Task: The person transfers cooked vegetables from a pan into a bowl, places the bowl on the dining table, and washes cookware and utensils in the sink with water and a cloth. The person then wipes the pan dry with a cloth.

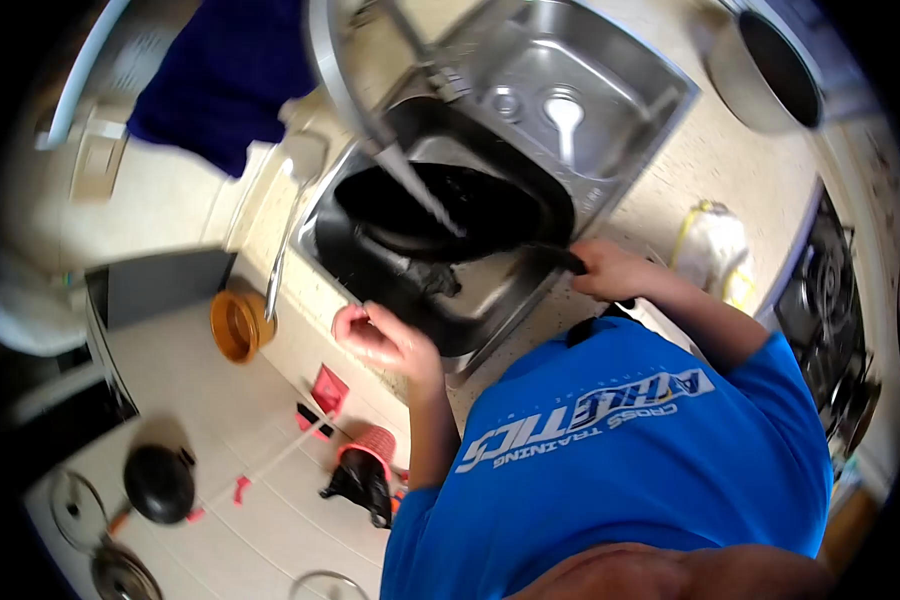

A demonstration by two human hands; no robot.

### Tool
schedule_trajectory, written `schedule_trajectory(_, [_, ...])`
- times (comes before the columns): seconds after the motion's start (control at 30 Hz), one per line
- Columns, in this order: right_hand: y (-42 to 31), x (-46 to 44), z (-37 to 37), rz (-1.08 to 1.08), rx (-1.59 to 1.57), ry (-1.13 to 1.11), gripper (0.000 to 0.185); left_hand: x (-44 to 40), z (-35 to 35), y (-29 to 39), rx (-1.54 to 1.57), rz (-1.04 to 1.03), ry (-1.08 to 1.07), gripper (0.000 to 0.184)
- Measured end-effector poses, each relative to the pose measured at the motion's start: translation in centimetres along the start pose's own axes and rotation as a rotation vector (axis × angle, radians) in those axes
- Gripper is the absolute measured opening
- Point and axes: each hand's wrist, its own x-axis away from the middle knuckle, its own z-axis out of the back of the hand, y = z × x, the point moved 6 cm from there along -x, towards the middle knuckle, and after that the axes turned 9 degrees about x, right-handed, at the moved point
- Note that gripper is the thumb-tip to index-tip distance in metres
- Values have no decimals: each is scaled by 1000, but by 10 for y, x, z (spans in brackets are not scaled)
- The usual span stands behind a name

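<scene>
A black frying pan (pixel 450 205) is tilted in the near basin of the steel sink (pixel 330 215). My right hand (pixel 605 270) is closed around the pan's black handle at the right rim of the basin. Water runs from the faucet (pixel 355 100) onto the pan. My left hand (pixel 375 338) is raised by the left front edge of the sink, wet, its fingers loosely curled and apart with nothing visible in them. Below the pan lies a crumpled dark item (pixel 435 278) whose kind I cannot make out.
The other basin has a white spoon-shaped utensil (pixel 565 122). A long-handled metal turner (pixel 280 245) and an orange-brown pot (pixel 235 328) are to the left. A large pot (pixel 760 75), a white bag (pixel 712 245) and a stove (pixel 825 290) are right. A dark blue cloth (pixel 225 85) hangs above.
</scene>
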Motion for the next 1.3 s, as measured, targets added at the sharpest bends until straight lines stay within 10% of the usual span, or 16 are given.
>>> schedule_trajectory(0.17, [17,-24,-43,107,352,47,30,32,-128,80,196,113,-1011,23])
schedule_trajectory(0.27, [36,-37,-68,395,130,39,25,90,-212,103,340,-121,-1424,22])
schedule_trajectory(0.37, [50,-27,-62,243,-260,-76,20,181,-269,150,740,-249,-1729,28])
schedule_trajectory(0.5, [51,-8,-60,-39,-806,-245,13,273,-308,156,222,-644,-2040,27])
schedule_trajectory(0.63, [36,0,-66,-171,-995,-394,8,247,-317,113,19,-655,-1967,20])
schedule_trajectory(0.77, [32,-7,-76,-176,-1011,-477,11,117,-265,60,375,-39,-1450,27])
schedule_trajectory(0.93, [26,-5,-68,-157,-836,-477,12,22,-124,-93,-47,301,-810,20])
schedule_trajectory(1.0, [19,-1,-68,-170,-729,-467,13,38,-94,-156,-900,338,-1116,28])
schedule_trajectory(1.07, [15,0,-68,-176,-624,-445,14,62,-88,-213,-1074,408,-1104,46])
schedule_trajectory(1.2, [7,-2,-62,-148,-451,-462,12,50,-173,-228,-642,375,-612,60])
schedule_trajectory(1.3, [0,-3,-62,-164,-286,-454,15,76,-226,-229,-342,284,-669,62])
